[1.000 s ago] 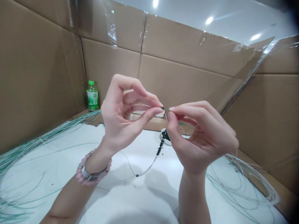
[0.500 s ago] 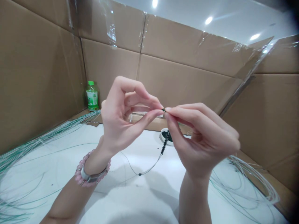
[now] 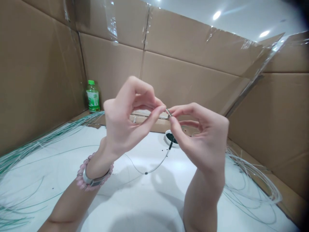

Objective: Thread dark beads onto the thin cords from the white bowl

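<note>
My left hand [image 3: 127, 119] and my right hand [image 3: 201, 135] are raised in front of me, fingertips almost touching. Each pinches thumb against forefinger on the end of a thin thread [image 3: 154, 167]. The thread hangs below in a loop over the white table [image 3: 135, 199], with a few small dark beads [image 3: 170, 146] strung on it just under my right thumb and one bead at the bottom of the loop. Whether a bead is between the fingertips I cannot make out. A pink bead bracelet and a watch sit on my left wrist.
A small white dish of dark beads [image 3: 171, 138] stands behind my hands. Bundles of green strands [image 3: 36, 145] lie at the left, pale loops [image 3: 251, 180] at the right. A green bottle [image 3: 93, 96] stands in the back left corner. Cardboard walls [image 3: 193, 74] surround the table.
My right hand has turned its fingers more upright and closed in on the left fingertips. The strung beads have slid down the thread.
</note>
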The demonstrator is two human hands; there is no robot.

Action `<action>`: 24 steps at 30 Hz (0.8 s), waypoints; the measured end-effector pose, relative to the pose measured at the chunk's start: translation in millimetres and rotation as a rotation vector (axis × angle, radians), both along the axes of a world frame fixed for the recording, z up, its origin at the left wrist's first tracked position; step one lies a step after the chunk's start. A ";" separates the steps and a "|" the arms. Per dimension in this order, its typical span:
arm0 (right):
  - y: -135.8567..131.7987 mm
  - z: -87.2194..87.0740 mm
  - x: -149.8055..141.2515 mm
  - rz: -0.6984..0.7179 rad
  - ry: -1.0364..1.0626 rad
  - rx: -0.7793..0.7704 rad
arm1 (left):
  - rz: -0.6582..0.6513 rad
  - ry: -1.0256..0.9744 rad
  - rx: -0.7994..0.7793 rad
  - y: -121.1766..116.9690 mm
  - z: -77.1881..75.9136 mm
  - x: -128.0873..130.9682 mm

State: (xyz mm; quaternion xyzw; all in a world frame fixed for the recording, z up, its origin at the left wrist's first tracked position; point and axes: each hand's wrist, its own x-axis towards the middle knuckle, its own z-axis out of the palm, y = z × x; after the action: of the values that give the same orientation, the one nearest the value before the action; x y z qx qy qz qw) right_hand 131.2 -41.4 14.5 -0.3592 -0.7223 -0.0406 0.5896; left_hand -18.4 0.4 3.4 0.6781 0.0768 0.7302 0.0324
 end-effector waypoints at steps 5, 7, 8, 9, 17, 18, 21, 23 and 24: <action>0.7 8.0 16.7 0.078 -0.119 -0.348 | 0.075 0.073 0.037 8.0 -3.4 3.3; 4.2 8.0 17.9 0.129 -0.053 -0.346 | 0.030 0.128 -0.005 9.0 -6.3 6.8; 6.4 7.3 17.3 0.149 -0.022 -0.340 | 0.011 0.141 -0.021 9.2 -7.3 8.5; 8.5 6.4 16.2 0.163 0.000 -0.335 | -0.009 0.138 -0.040 9.9 -7.9 10.0; 20.4 2.8 13.2 0.291 0.192 -0.197 | -0.436 0.024 -0.411 67.3 -25.9 28.0; 21.5 2.7 13.4 0.308 0.215 -0.178 | -0.365 0.102 -0.484 77.5 -36.8 34.0; 23.8 2.5 13.8 0.347 0.254 -0.124 | -0.120 0.672 -0.658 97.2 -81.9 53.5; 23.9 2.6 13.8 0.351 0.264 -0.079 | -0.120 0.844 -0.691 100.8 -115.0 63.7; 23.4 2.7 13.9 0.349 0.264 -0.058 | -0.125 0.909 -0.702 101.0 -130.1 67.2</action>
State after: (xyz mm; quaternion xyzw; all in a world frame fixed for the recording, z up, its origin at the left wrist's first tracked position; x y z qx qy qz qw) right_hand 145.1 -18.0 17.2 -0.2480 -0.6909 0.1303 0.6665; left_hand 48.8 101.5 -126.7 0.8756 0.2805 0.2931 0.2624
